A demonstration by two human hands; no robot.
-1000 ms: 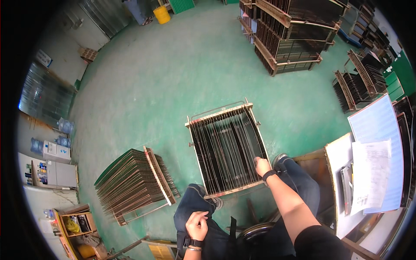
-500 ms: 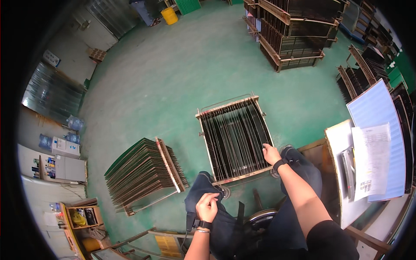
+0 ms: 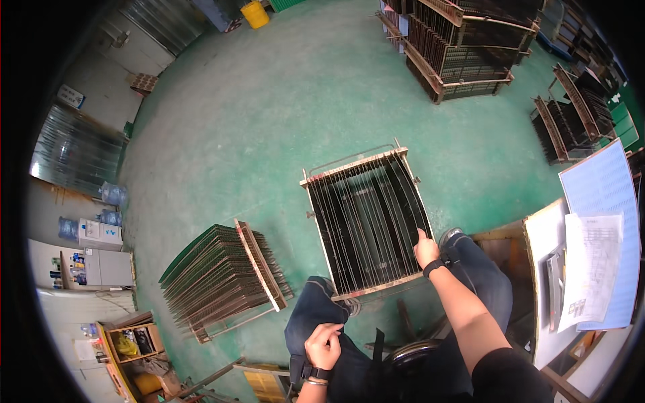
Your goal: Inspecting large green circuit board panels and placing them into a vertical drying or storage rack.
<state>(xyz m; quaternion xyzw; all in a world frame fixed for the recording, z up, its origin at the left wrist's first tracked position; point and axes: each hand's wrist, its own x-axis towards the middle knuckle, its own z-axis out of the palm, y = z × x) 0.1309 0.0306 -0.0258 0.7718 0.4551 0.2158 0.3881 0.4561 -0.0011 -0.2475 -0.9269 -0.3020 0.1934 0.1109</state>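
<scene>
A metal rack [image 3: 386, 287] full of thin dark upright panels [image 3: 366, 225] stands on the floor between my feet. My right hand [image 3: 425, 251] reaches to the near right part of this rack, its fingers closed at the rack's right side. What they pinch, if anything, is hidden. Resting over my left thigh, my left hand [image 3: 323, 345] is curled in a loose fist and shows nothing in it. To the left of the rack stands a second rack [image 3: 259, 263], holding many green and brown panels [image 3: 211, 272] fanned out.
Tall stacked racks [image 3: 463, 64] stand at the far right, with smaller racks [image 3: 568, 124] nearer. Close on my right is a white board [image 3: 547, 269] with paper sheets [image 3: 592, 262]. A yellow bucket [image 3: 255, 14] and a water dispenser [image 3: 101, 232] are at the far and left sides.
My view has shifted slightly. My right hand stays at the rack's right side, its fingers in a somewhat different pose. My left hand remains curled over the thigh.
</scene>
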